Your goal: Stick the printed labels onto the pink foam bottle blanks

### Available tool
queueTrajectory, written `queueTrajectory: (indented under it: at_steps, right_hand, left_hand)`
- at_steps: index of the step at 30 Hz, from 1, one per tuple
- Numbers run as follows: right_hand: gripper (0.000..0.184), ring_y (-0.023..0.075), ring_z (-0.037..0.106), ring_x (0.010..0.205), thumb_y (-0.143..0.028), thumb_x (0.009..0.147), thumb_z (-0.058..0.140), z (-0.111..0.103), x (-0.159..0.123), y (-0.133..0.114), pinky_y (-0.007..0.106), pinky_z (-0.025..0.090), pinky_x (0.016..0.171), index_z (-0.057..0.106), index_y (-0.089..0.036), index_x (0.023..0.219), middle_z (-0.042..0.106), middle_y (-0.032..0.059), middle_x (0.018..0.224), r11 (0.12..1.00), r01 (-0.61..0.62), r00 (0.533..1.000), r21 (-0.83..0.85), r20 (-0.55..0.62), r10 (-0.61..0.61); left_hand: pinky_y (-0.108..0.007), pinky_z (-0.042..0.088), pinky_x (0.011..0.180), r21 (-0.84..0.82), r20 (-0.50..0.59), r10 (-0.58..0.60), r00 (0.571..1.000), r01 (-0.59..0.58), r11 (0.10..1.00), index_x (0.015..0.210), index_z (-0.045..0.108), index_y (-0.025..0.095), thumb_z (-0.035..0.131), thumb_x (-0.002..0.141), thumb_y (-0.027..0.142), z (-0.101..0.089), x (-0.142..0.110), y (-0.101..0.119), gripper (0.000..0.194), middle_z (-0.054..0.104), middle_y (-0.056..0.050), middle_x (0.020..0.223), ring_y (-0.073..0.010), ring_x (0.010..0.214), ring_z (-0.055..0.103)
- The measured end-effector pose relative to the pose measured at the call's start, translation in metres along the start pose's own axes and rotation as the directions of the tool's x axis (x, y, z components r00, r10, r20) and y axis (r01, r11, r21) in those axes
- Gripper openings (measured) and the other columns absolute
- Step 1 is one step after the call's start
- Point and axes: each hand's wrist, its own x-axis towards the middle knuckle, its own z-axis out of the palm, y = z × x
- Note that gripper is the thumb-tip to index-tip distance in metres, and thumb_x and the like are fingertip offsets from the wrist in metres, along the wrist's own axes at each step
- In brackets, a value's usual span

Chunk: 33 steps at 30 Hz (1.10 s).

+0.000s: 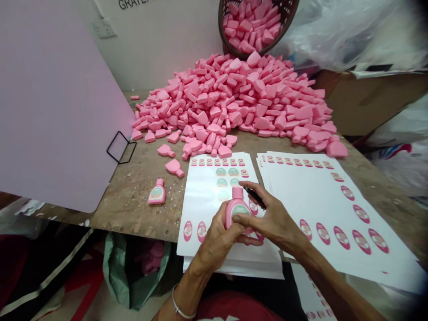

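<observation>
My left hand (219, 236) is closed around a small pink bottle (237, 193), held upright with its cap up. A green-and-white label (240, 209) lies on the bottle's front. My right hand (276, 218) grips a slim black tool (255, 197) whose kind I cannot make out, and its thumb rests on the label. Both hands are above a white sticker sheet (197, 191) with round pink and green labels, partly hidden by my hands. On the table to the left stands or lies another labelled pink bottle (157, 194); I cannot tell which.
A large heap of pink bottles (234, 98) covers the back of the table (133, 196), below a tipped brown basket (221, 26) of more bottles. A second stack of sticker sheets (301, 191) lies right. A pale board (60, 98) rises left; a green sack (115, 276) stands below.
</observation>
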Motion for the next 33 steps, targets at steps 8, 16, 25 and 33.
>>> queueTrajectory:
  at_steps: [8,16,25,33]
  right_hand:
    - [0.013,0.0171,0.057,0.075,-0.031,0.089,0.051,-0.015,-0.001,0.003,0.033,0.040,0.073,0.055,-0.020,0.095,0.063,0.0037,0.085,0.884,0.309,0.925,-0.351,-0.105,-0.365]
    - [0.003,0.0159,0.052,0.069,-0.019,0.084,0.058,-0.015,-0.001,-0.001,0.032,0.033,0.067,0.056,-0.018,0.086,0.060,0.0009,0.072,0.730,0.501,0.824,-0.464,-0.002,-0.567]
    - [0.014,0.0128,0.050,0.059,-0.017,0.076,0.067,-0.012,-0.003,-0.001,0.031,0.035,0.066,0.054,-0.019,0.079,0.059,-0.0024,0.062,0.582,0.604,0.675,-0.544,-0.040,-0.737]
    - [0.014,0.0162,0.055,0.065,-0.025,0.084,0.062,-0.026,-0.004,0.006,0.035,0.037,0.071,0.054,-0.017,0.091,0.063,0.0019,0.071,0.466,0.505,0.692,-0.727,0.018,-0.721]
  left_hand:
    - [-0.029,0.056,0.063,-0.006,0.019,-0.028,0.999,0.028,1.000,0.112,0.048,0.016,0.060,0.081,0.022,-0.004,0.000,0.000,0.034,0.056,-0.006,0.093,-0.0155,0.077,0.060]
    - [-0.024,0.053,0.060,0.078,-0.005,-0.002,1.000,0.002,0.997,0.113,0.048,0.018,0.059,0.083,0.025,-0.006,0.002,-0.003,0.033,0.051,-0.001,0.085,-0.0127,0.071,0.061]
    - [-0.020,0.051,0.055,0.050,-0.009,-0.053,0.999,0.053,0.997,0.105,0.050,0.017,0.062,0.078,0.025,-0.004,0.003,0.003,0.031,0.053,0.000,0.083,-0.0110,0.065,0.061]
    - [-0.028,0.056,0.060,0.002,0.007,-0.095,0.995,0.095,0.995,0.105,0.051,0.015,0.063,0.077,0.025,-0.007,0.008,0.001,0.032,0.057,-0.003,0.083,-0.0145,0.069,0.063]
